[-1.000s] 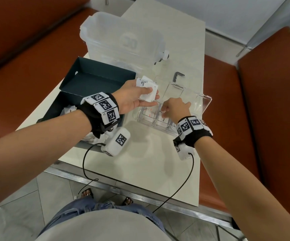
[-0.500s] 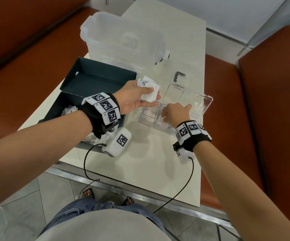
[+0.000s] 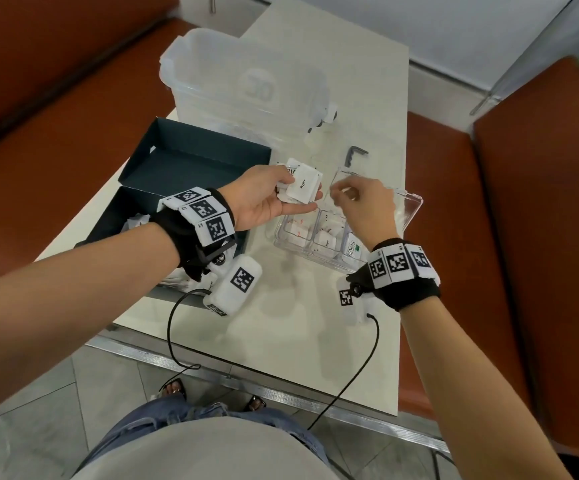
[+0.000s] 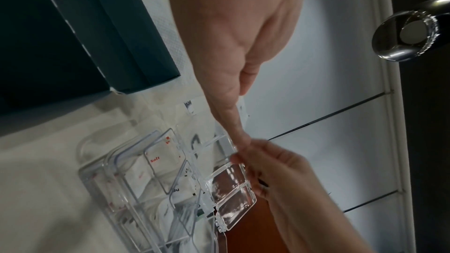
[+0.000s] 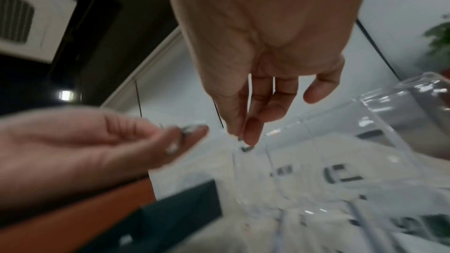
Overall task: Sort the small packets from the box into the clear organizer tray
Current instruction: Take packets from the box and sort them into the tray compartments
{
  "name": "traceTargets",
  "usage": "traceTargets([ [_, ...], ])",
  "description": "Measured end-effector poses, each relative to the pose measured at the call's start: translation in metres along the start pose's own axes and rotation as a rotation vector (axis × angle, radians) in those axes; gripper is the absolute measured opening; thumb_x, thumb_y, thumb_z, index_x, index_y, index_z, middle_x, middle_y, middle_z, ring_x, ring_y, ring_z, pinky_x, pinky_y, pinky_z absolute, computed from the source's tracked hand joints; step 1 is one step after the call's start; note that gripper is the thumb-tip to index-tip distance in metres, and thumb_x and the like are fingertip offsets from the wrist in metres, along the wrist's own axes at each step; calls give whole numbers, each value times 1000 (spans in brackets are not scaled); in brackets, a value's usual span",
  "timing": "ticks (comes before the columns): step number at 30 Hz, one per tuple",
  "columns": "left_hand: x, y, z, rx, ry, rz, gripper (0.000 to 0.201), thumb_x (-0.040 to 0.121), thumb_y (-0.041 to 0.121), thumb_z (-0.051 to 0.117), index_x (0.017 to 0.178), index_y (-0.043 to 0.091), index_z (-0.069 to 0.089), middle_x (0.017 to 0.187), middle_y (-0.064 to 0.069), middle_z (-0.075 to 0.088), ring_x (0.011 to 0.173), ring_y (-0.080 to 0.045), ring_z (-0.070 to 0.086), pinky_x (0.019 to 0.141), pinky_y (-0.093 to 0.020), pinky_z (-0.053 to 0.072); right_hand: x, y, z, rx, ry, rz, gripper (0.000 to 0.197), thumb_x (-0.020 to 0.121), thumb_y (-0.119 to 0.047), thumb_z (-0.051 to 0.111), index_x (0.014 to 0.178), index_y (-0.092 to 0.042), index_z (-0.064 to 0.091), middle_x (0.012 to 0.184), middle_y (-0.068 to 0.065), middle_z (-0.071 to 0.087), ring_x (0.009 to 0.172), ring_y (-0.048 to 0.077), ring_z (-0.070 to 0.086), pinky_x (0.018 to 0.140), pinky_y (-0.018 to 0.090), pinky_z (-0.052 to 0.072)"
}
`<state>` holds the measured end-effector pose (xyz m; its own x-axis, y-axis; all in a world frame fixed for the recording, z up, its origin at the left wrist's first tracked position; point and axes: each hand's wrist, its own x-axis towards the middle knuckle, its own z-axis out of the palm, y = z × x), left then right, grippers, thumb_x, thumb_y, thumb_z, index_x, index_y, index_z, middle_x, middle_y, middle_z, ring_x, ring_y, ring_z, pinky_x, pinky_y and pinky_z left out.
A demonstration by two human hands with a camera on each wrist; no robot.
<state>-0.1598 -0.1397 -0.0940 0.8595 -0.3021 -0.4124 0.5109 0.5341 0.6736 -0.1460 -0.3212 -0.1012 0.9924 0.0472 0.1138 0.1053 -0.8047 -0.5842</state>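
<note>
My left hand (image 3: 296, 194) is palm up and holds a small stack of white packets (image 3: 304, 181); the top one reads "Pepper". It hovers just left of the clear organizer tray (image 3: 281, 237), whose near compartments hold white packets, one a green-printed Stevia packet (image 3: 352, 249). My right hand (image 3: 341, 194) is raised above the tray, loosely curled fingers pointing at the stack, with nothing seen between them. In the left wrist view the right hand (image 4: 268, 164) meets my left fingertips (image 4: 241, 138) over the tray (image 4: 116, 161). The right wrist view is blurred. The dark box (image 3: 191, 164) lies at left.
A large clear lidded container (image 3: 246, 84) stands behind the box. A small black bent metal piece (image 3: 354, 155) lies beyond the tray. The tray's lid (image 3: 409, 209) stands open at the right. Orange bench seats flank the white table (image 3: 298, 323). Cables hang off the front edge.
My right hand has lifted out of the tray's compartments and moved up and left toward the stack. My left hand has turned more palm up, still holding the packets.
</note>
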Motion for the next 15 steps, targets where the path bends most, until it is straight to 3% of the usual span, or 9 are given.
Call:
traceTargets([
  [2,1,-2,3,38,-6,9,21,99,-4,37,114,-3,52,110,-26,66,96,-36,70,75,-42,61,-3,-13,-6,263,50,23,20,91,-35,60,101,-22,70,85,0,71,79,13,63,77,32,51],
  [5,2,-5,8,90,-8,43,21,97,-6,42,110,-1,58,107,-22,68,91,-31,72,69,-39,61,-5,-22,-7,380,20,74,34,84,-46,68,109,-23,67,87,1,69,82,17,66,77,31,52],
  [10,2,-7,12,123,0,65,24,97,-4,48,119,-1,57,120,-23,63,100,-32,69,67,-36,60,-4,-19,-11,502,3,139,22,78,-20,78,97,-18,69,74,3,69,64,11,62,68,29,53],
  [15,4,-8,10,149,27,103,34,94,-4,55,128,-2,54,124,-20,63,104,-31,67,71,-34,61,-2,-12,-17,561,-18,136,14,81,-13,75,89,-22,70,72,3,70,60,10,61,61,23,48],
])
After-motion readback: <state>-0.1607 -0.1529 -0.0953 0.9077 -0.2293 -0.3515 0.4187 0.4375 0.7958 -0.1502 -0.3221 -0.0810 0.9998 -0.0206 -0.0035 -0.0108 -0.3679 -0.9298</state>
